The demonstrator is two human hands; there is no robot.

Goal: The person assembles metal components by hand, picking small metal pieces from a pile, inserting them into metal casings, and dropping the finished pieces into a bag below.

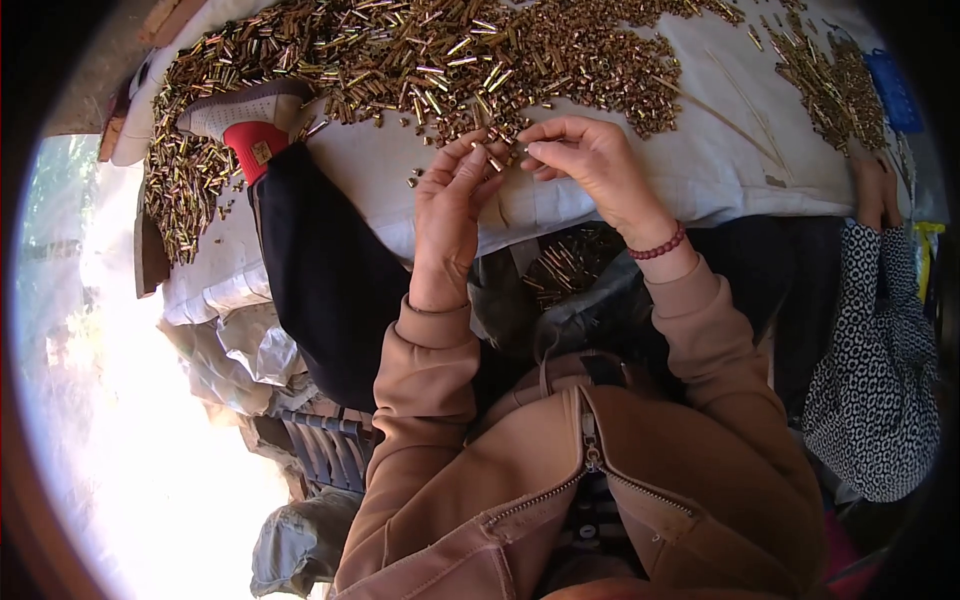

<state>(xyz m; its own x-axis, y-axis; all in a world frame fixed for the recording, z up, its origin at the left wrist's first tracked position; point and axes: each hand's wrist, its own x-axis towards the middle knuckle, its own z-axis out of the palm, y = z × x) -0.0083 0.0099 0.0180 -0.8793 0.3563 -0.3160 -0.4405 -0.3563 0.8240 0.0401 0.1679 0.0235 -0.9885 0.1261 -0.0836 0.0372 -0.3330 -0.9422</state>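
Observation:
My left hand (450, 205) is closed, with a small gold-coloured metal cylinder (493, 160) between thumb and fingers, tilted toward the right hand. Just to the right, my right hand (598, 165) is closed in a pinch, its thumb and forefinger tips together. A tiny piece may sit at those tips, too small to make out. Both hands hover over the near edge of a white-covered table (380, 160). Right beyond the fingers spreads a big heap of similar gold and brownish metal rods and short sleeves (430, 70). A few loose pieces (414, 182) lie beside the left hand.
A shod foot with a red sock (255, 140) rests on the table at left, among the pieces. Below the hands, a dark bag (570, 265) holds more metal rods. At right are a thin stick (730, 125), another heap (825, 80) and another person's patterned sleeve (870, 370).

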